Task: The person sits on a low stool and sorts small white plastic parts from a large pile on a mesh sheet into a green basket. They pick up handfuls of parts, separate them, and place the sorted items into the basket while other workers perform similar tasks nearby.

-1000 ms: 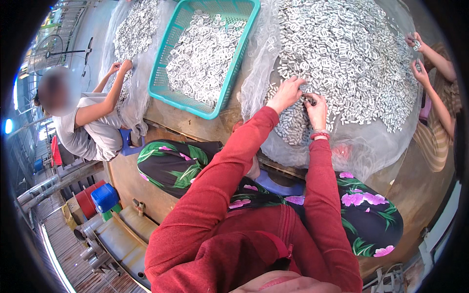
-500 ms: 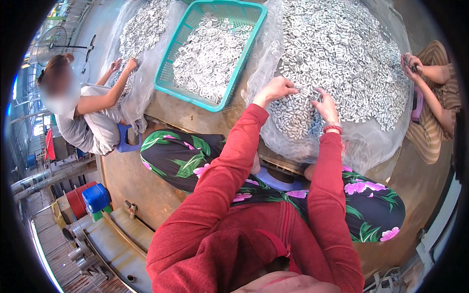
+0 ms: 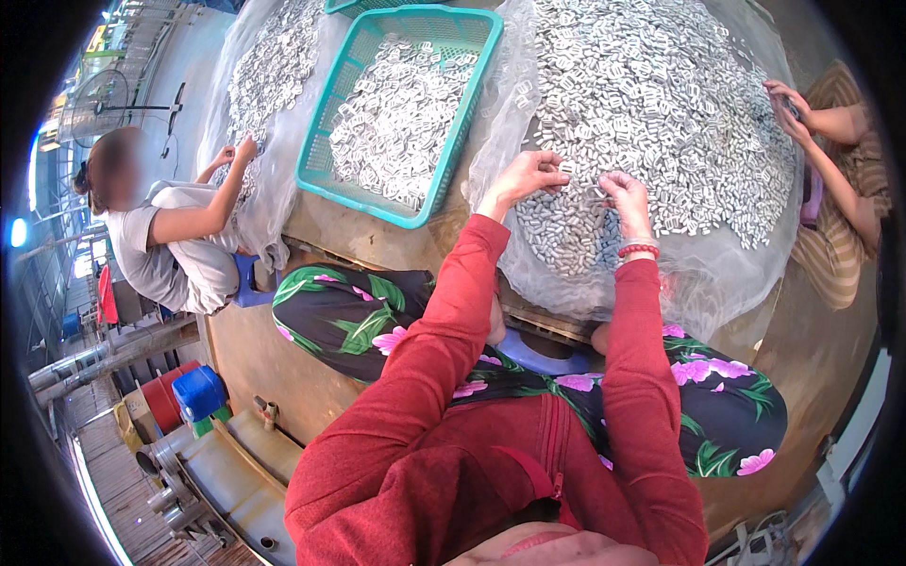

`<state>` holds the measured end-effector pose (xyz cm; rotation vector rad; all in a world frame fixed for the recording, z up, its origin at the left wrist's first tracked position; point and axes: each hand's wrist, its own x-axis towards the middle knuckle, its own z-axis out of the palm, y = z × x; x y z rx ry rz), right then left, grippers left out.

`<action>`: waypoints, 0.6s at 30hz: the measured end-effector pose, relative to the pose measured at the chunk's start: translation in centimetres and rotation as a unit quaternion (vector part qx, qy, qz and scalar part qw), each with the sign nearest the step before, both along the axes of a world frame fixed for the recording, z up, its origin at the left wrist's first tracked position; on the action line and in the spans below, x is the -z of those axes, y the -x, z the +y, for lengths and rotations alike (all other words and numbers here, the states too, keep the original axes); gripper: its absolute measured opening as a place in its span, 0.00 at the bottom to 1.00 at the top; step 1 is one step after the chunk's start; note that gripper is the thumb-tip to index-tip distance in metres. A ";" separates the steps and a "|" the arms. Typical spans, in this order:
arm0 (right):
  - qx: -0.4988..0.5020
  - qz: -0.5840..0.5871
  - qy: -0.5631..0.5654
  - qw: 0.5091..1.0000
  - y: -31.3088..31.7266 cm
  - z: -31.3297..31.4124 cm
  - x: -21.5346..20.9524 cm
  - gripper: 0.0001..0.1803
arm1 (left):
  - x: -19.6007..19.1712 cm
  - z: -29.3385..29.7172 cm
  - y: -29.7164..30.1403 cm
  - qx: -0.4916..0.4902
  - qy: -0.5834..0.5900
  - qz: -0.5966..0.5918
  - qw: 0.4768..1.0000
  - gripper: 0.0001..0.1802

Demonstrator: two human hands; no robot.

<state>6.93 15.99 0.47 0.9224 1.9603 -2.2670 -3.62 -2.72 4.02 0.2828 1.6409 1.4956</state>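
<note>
My left hand [image 3: 530, 179] is closed, with a small pale metal buckle [image 3: 565, 169] at its fingertips. To its right my right hand [image 3: 627, 201], with a red bead bracelet [image 3: 639, 251] at the wrist, has its fingers pinched together; what they hold is too small to make out. Both hands are over a large heap of grey metal buckles [image 3: 651, 123] on a clear plastic sheet [image 3: 552, 291]. Just below the hands lies a patch of small rounded grey pieces [image 3: 557, 231], some of them bluish near my right wrist.
A teal plastic basket [image 3: 359, 205] holding many pale buckles stands left of the heap. Farther left, a seated person [image 3: 179, 222] handles pieces at another pile [image 3: 269, 71]. At the right edge, another person's hands [image 3: 793, 108] are by the heap. A blue stool [image 3: 538, 354] is beneath me.
My right hand's thumb and fingers, apart before, have come together. A pale buckle now shows at my left fingertips. The view has shifted slightly.
</note>
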 end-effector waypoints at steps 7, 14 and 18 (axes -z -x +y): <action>-0.027 0.097 0.365 0.926 0.0 -0.6 -4.3 0.17 | -4.2 1.1 0.2 0.061 -0.028 0.083 0.994 0.15; -0.075 0.076 0.356 0.928 0.2 -2.0 -4.8 0.11 | -5.8 0.0 0.1 0.062 -0.006 0.171 0.983 0.14; -0.060 0.050 0.329 0.941 0.1 -2.1 -6.1 0.08 | -7.1 -0.3 -0.3 0.030 0.013 0.250 0.968 0.14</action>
